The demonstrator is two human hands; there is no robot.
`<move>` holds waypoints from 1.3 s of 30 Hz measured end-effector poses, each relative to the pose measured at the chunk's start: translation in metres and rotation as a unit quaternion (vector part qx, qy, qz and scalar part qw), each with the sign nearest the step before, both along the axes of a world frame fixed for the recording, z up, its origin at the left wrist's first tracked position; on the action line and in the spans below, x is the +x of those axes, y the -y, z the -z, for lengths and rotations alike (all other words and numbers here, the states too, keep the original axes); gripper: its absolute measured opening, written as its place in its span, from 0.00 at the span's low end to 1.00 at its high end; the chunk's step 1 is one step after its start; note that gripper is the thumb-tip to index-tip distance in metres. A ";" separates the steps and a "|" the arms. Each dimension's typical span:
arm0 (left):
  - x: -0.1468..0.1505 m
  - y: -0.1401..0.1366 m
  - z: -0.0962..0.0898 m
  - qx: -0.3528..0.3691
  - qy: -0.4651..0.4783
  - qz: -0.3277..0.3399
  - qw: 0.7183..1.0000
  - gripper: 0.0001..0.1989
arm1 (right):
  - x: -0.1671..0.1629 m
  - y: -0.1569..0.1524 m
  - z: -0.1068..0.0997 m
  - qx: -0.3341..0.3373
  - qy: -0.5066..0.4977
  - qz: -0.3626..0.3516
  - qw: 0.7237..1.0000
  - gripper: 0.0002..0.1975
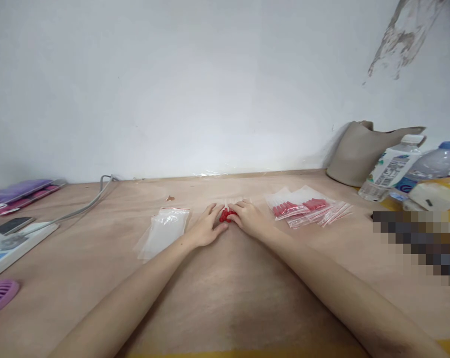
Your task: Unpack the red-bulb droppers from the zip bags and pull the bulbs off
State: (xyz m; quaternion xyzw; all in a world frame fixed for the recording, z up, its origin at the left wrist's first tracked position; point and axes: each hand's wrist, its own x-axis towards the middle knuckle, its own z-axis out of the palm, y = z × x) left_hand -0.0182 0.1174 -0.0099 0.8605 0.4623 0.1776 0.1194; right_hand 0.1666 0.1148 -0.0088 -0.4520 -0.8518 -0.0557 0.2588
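"Red-tipped sticks (225, 215) lay bunched on the table (225, 303), right between our two hands, their red ends towards us and their pale stems pointing at the wall (210, 89)."

"And how did we have our fingers?"

"Our left hand (206, 226) lay just left of the bunch, thumb well apart from the curved fingers. Our right hand (249, 219) came at it from the other side, thumb against the red ends and fingers bent over towards the stems. We couldn't tell whether those fingers pinched anything."

"What did we have around us?"

"Beside our left forearm, a few clear bags (167, 228) overlapped. Over on the right we had a fanned pile of filled bags (299, 209), with red showing through the plastic."

"And further out?"

"A grey container (349, 156) and a white-capped bottle (391, 169) stood at our right; a dark phone (14, 225) and a white power strip (27, 243) lay at our left."
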 end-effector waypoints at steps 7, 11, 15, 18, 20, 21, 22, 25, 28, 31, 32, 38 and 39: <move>0.017 -0.019 0.024 0.011 0.103 0.005 0.995 0.27 | 0.036 0.011 0.013 -0.001 -0.120 0.042 0.992 0.12; 0.015 -0.020 0.023 0.021 0.111 -0.009 0.994 0.21 | 0.046 0.012 0.022 0.022 -0.159 0.035 0.986 0.09; 0.012 -0.016 0.018 0.023 0.111 -0.022 0.993 0.19 | 0.043 0.010 0.024 0.023 -0.166 0.039 0.985 0.09; 0.011 -0.011 0.012 0.024 0.107 -0.032 0.993 0.20 | 0.034 0.009 0.022 0.025 -0.145 0.044 0.988 0.10; 0.012 -0.007 0.009 0.029 0.098 -0.039 0.994 0.19 | 0.027 0.009 0.020 0.023 -0.127 0.049 0.990 0.11; 0.012 -0.006 0.008 0.032 0.092 -0.044 0.994 0.18 | 0.024 0.009 0.019 0.022 -0.119 0.053 0.991 0.12; 0.013 -0.005 0.007 0.035 0.086 -0.050 0.994 0.17 | 0.020 0.008 0.019 0.021 -0.113 0.059 0.992 0.12; 0.014 -0.004 0.007 0.043 0.080 -0.067 0.994 0.17 | 0.012 0.005 0.020 0.024 -0.103 0.074 0.992 0.11; 0.014 -0.004 0.007 0.050 0.085 -0.072 0.992 0.18 | 0.006 0.001 0.023 0.028 -0.104 0.077 0.991 0.12; 0.013 -0.004 0.009 0.054 0.089 -0.067 0.992 0.19 | 0.004 0.000 0.024 0.033 -0.109 0.075 0.991 0.13; 0.013 -0.004 0.009 0.055 0.092 -0.064 0.992 0.19 | 0.005 0.001 0.024 0.037 -0.109 0.077 0.990 0.13; 0.013 -0.004 0.009 0.059 0.100 -0.066 0.991 0.16 | 0.028 0.005 0.014 0.065 -0.133 0.134 0.980 0.12; 0.013 -0.004 0.008 0.059 0.100 -0.070 0.991 0.14 | 0.036 0.005 0.012 0.067 -0.134 0.150 0.977 0.11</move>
